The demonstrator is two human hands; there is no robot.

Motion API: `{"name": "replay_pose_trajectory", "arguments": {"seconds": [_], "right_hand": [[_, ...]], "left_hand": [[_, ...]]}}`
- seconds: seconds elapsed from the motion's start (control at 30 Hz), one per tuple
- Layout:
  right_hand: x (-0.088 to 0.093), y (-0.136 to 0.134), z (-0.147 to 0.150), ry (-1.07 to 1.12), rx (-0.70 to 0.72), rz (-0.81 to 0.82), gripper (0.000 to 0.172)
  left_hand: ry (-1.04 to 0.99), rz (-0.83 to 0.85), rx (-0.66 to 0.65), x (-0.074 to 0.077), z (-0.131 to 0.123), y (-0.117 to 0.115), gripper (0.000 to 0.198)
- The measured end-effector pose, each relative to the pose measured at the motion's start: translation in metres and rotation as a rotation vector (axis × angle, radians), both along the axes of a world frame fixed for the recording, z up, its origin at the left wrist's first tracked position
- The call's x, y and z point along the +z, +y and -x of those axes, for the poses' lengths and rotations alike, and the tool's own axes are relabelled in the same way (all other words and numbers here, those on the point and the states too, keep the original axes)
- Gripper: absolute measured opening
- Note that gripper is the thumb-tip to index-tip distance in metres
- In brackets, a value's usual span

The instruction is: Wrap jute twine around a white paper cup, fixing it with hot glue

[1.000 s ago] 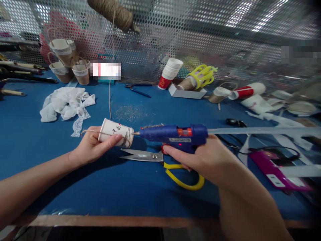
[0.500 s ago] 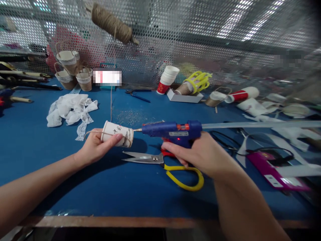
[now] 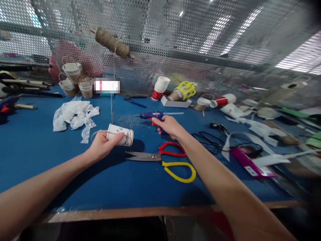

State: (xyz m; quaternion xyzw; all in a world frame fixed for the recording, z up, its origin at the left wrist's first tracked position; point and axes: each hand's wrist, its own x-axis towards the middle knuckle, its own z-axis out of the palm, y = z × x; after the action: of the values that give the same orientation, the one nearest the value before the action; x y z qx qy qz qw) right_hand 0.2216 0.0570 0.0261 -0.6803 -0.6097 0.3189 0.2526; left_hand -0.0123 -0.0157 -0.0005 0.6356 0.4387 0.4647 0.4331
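The blue worktop (image 3: 37, 150) bears the scissors (image 3: 150, 156) (red and yellow handles) between the two hands. Behind them the grip of the right hand (image 3: 170, 126) wraps the glue gun (image 3: 147, 115); the left hand (image 3: 100, 147) holds the paper cup (image 3: 120, 134) on its side, twine (image 3: 111, 107) running up from it

Scissors (image 3: 163, 160) with one red and one yellow handle lie on the blue tabletop (image 3: 37, 150), blades pointing left. Left of them is a heap of white lace scraps (image 3: 74, 115). Three small cup baskets (image 3: 75, 78) stand against the mesh wall (image 3: 200, 40). Further right are a tilted stack of white cups (image 3: 159, 87), a yellow cage (image 3: 186, 89) and black scissors (image 3: 218, 126). A purple device (image 3: 248, 162) lies near the right edge.
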Motion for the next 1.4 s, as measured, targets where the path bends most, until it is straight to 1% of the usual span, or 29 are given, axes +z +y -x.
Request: {"name": "replay_pose_trajectory", "arguments": {"seconds": [0.1, 0.17, 0.23, 0.3, 0.33, 0.4, 0.43, 0.47, 0.5, 0.53, 0.57, 0.6, 0.67, 0.77, 0.9, 0.97, 1.0, 1.07, 1.13, 1.2, 1.3, 1.4], "right_hand": [[-0.013, 0.013, 0.006, -0.136, 0.031, 0.016, 0.026], [-0.016, 0.018, 0.009, -0.222, 0.049, -0.023, 0.024], [-0.011, 0.017, 0.014, -0.288, 0.057, -0.109, 0.021], [0.001, 0.009, 0.024, -0.325, 0.079, -0.224, 0.017], [0.009, 0.002, 0.031, -0.33, 0.111, -0.284, 0.017], [0.026, -0.016, 0.051, -0.303, 0.263, -0.368, 0.019], [0.034, -0.026, 0.063, -0.269, 0.397, -0.402, 0.018], [0.04, -0.035, 0.074, -0.221, 0.613, -0.462, 0.02], [0.045, -0.043, 0.085, -0.209, 0.77, -0.493, 0.021], [0.047, -0.049, 0.094, -0.244, 0.865, -0.504, 0.025], [0.048, -0.054, 0.101, -0.283, 0.907, -0.493, 0.025], [0.048, -0.057, 0.106, -0.308, 0.92, -0.473, 0.023], [0.046, -0.058, 0.109, -0.328, 0.902, -0.45, 0.016], [0.042, -0.056, 0.104, -0.284, 0.901, -0.473, 0.008], [0.041, -0.057, 0.096, -0.232, 0.938, -0.512, 0.008], [0.043, -0.058, 0.095, -0.191, 0.922, -0.538, 0.009], [0.044, -0.059, 0.094, -0.154, 0.888, -0.554, 0.008], [0.047, -0.06, 0.091, -0.035, 0.763, -0.558, 0.007], [0.051, -0.061, 0.085, 0.115, 0.632, -0.515, 0.007], [0.053, -0.063, 0.078, 0.249, 0.544, -0.454, 0.009], [0.054, -0.065, 0.067, 0.364, 0.45, -0.408, 0.012], [0.052, -0.068, 0.061, 0.406, 0.38, -0.405, 0.013]], "left_hand": [[0.018, -0.03, -0.059, 0.0, 0.0, -0.002, 0.023], [0.033, -0.049, -0.099, 0.001, -0.001, -0.003, 0.024], [0.044, -0.049, -0.119, 0.001, -0.003, -0.003, 0.024], [0.041, -0.038, -0.124, 0.001, -0.004, -0.004, 0.023], [0.042, -0.035, -0.135, 0.0, -0.005, -0.004, 0.023], [0.061, -0.043, -0.168, -0.002, -0.005, -0.004, 0.024], [0.076, -0.058, -0.176, -0.004, -0.005, -0.003, 0.026], [0.093, -0.075, -0.174, -0.005, -0.004, -0.002, 0.028], [0.107, -0.091, -0.164, -0.007, -0.004, -0.001, 0.031], [0.118, -0.104, -0.149, -0.008, -0.004, 0.0, 0.036], [0.125, -0.112, -0.135, -0.008, -0.004, 0.001, 0.04], [0.131, -0.115, -0.127, -0.008, -0.003, 0.001, 0.042], [0.142, -0.111, -0.123, -0.007, -0.004, 0.001, 0.04], [0.161, -0.104, -0.121, -0.004, -0.006, -0.001, 0.037], [0.165, -0.039, -0.146, -0.002, -0.007, -0.005, 0.044], [0.121, 0.014, -0.168, -0.001, -0.006, -0.006, 0.047], [0.081, 0.045, -0.181, 0.0, -0.006, -0.006, 0.047], [-0.027, 0.123, -0.206, 0.004, -0.005, -0.007, 0.041], [-0.144, 0.208, -0.227, 0.007, -0.004, -0.007, 0.03], [-0.23, 0.283, -0.236, 0.01, -0.004, -0.008, 0.021], [-0.282, 0.352, -0.231, 0.011, -0.004, -0.009, 0.018], [-0.297, 0.382, -0.225, 0.011, -0.006, -0.01, 0.017]]}}
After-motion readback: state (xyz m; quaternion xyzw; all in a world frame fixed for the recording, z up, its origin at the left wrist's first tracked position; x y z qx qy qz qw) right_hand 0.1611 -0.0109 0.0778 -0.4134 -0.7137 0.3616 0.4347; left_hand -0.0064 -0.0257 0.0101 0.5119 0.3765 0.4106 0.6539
